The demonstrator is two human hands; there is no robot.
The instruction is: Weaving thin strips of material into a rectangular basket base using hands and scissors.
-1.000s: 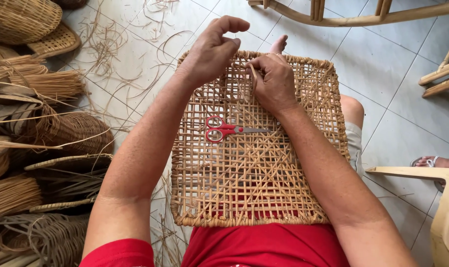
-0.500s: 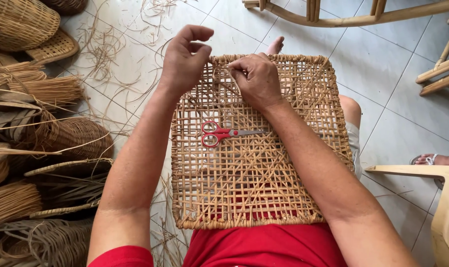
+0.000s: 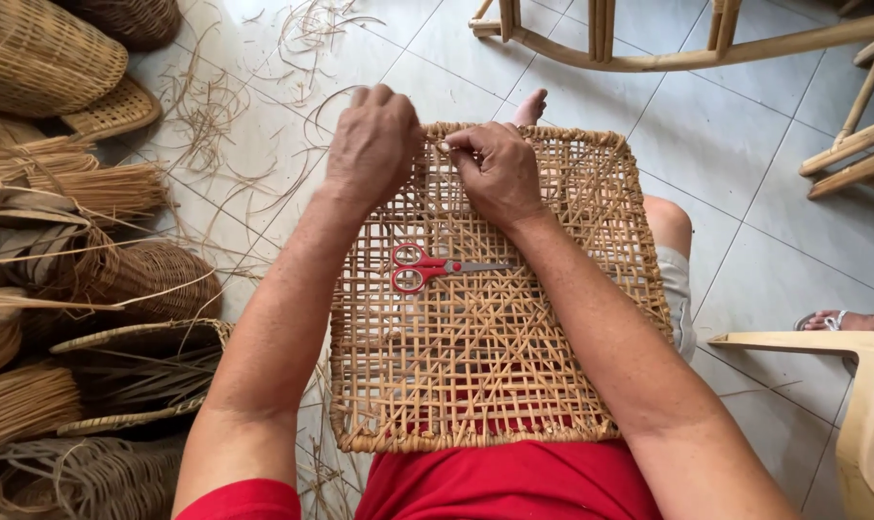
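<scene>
Both hands have drawn together at the far edge of the panel; half a second ago the left one was lifted off to the side, and now it sits knuckle to knuckle with the right. The right hand (image 3: 500,173) pinches a thin cane strand (image 3: 444,147) between thumb and forefinger, closed tight on it just at the rim. The left hand (image 3: 372,144) is curled shut beside it, fingers bunched toward the same spot, though I cannot tell whether it has the strand too. That closing-in looks to me like a strand being worked into the weave at the edge.

Beneath them the woven panel (image 3: 514,385) lies flat across the person's lap, over red shorts, its open lattice only partly filled. Red-handled scissors (image 3: 427,268) rest on it, near the wrists, untouched. Loose cane scraps (image 3: 216,125) litter the tiled floor, baskets (image 3: 42,58) and bundles crowd the left side, and a wooden chair frame (image 3: 649,48) stands beyond.
</scene>
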